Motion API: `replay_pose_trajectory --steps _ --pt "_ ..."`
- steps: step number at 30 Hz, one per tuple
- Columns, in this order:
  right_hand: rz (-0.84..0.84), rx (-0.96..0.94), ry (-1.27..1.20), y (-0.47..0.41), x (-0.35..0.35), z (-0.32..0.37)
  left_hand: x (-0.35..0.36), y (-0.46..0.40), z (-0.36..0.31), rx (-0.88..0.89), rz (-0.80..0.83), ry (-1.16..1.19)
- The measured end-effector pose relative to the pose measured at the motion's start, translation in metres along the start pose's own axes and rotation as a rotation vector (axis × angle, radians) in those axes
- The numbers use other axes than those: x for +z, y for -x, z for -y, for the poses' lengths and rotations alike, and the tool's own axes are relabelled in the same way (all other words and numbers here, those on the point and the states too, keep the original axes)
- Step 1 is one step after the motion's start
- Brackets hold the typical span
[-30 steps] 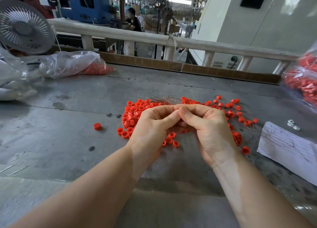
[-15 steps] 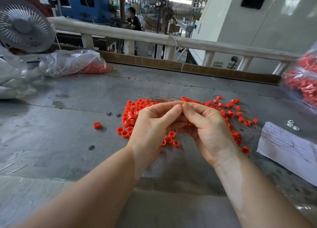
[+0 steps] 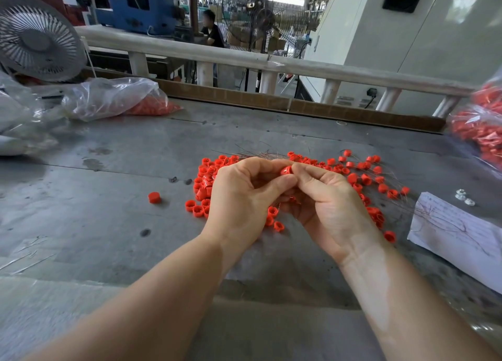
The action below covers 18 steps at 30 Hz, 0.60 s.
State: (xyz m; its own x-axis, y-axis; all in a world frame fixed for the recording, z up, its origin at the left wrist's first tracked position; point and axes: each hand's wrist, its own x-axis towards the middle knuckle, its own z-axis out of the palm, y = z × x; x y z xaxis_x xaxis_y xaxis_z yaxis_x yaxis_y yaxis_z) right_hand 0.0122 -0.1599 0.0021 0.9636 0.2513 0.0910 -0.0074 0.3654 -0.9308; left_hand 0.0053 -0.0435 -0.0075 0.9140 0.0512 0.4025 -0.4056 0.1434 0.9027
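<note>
I pinched one red cap [image 3: 286, 170] between the curled fingertips of my left hand [image 3: 239, 197] and my right hand [image 3: 326, 206]. Both were clamped on it, over the middle of the grey table [image 3: 108, 225]. Beneath and around my hands lay a loose pile of red caps [image 3: 209, 176] mixed with thin wires [image 3: 258, 154]. One stray cap [image 3: 154, 197] sat apart to the left. A sheet of paper [image 3: 456, 238] lay to the right, and a clear bag [image 3: 108, 97] rested far left.

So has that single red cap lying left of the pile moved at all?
No. The lone red cap lies where it was, still just above and right of the dark spot on the table.
</note>
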Motion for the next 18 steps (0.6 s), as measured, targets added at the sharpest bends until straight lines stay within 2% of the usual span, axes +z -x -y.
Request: replay_pose_trajectory --steps 10,18 --pt "-0.004 -0.003 -0.022 -0.0022 -0.0005 -0.001 0.0018 0.0021 0.0 0.143 -0.015 -0.204" --pt "0.012 0.0 -0.041 -0.0014 -0.0006 0.0003 0.0023 0.0023 -0.0027 0.163 -0.045 -0.266"
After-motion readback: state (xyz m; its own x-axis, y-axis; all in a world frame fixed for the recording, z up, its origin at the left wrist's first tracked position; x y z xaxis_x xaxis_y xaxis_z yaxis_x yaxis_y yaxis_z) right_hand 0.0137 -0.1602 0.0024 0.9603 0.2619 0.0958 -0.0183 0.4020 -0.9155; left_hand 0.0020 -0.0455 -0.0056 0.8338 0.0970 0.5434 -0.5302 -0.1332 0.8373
